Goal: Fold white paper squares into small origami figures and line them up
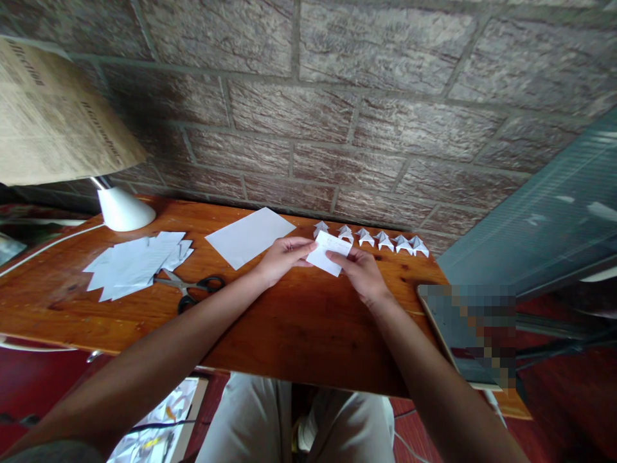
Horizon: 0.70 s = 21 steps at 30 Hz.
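A small folded piece of white paper (329, 251) is held just above the wooden table (289, 321), near its far edge. My left hand (282, 257) pinches the paper's left side. My right hand (359, 273) pinches its lower right side from below. Behind the paper stands a row of several small folded white paper figures (376, 238) along the wall.
A flat white sheet (248, 236) lies left of my hands. Farther left are a pile of cut white papers (137, 262), black-handled scissors (193, 286) and a white lamp base (123, 209) under a printed shade. A tablet (463, 334) rests at the table's right edge.
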Each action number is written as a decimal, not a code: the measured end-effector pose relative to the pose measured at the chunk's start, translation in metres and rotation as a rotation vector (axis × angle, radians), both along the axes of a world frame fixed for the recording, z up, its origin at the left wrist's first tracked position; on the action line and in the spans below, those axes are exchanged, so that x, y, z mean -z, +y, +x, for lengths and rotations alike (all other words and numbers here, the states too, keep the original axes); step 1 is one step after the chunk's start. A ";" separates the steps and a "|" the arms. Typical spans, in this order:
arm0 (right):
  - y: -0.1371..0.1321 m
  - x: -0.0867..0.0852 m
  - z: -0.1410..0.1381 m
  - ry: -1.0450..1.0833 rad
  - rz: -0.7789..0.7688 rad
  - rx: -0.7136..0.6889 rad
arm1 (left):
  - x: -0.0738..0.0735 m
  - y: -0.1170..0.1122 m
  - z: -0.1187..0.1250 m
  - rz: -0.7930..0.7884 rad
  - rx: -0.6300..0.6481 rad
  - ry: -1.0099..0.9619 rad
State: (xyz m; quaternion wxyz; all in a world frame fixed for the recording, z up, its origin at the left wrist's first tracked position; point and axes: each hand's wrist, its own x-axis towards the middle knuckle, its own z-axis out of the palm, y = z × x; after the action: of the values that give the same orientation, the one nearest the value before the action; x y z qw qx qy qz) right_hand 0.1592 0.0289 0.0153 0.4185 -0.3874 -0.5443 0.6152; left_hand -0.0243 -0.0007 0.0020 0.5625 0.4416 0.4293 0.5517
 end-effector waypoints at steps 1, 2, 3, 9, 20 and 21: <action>0.001 0.000 0.000 0.004 -0.006 0.033 | -0.001 0.000 0.000 -0.011 0.020 0.000; 0.002 0.001 0.000 0.009 -0.013 0.058 | -0.001 -0.001 0.000 -0.020 0.040 -0.001; 0.003 0.001 0.001 0.015 -0.021 0.074 | -0.001 -0.001 0.000 -0.025 0.056 -0.001; 0.003 0.002 0.001 0.000 -0.052 0.037 | 0.001 0.002 0.001 0.001 -0.093 -0.066; 0.002 0.006 0.002 -0.055 -0.068 -0.092 | -0.002 0.003 0.000 -0.038 -0.115 -0.177; 0.002 0.006 0.002 -0.048 -0.073 -0.092 | -0.001 0.003 0.000 -0.042 -0.092 -0.177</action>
State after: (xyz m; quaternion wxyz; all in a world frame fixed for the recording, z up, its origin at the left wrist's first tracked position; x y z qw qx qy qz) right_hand 0.1614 0.0310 0.0093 0.3622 -0.3917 -0.5486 0.6437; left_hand -0.0244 0.0019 0.0034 0.5813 0.3592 0.4093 0.6047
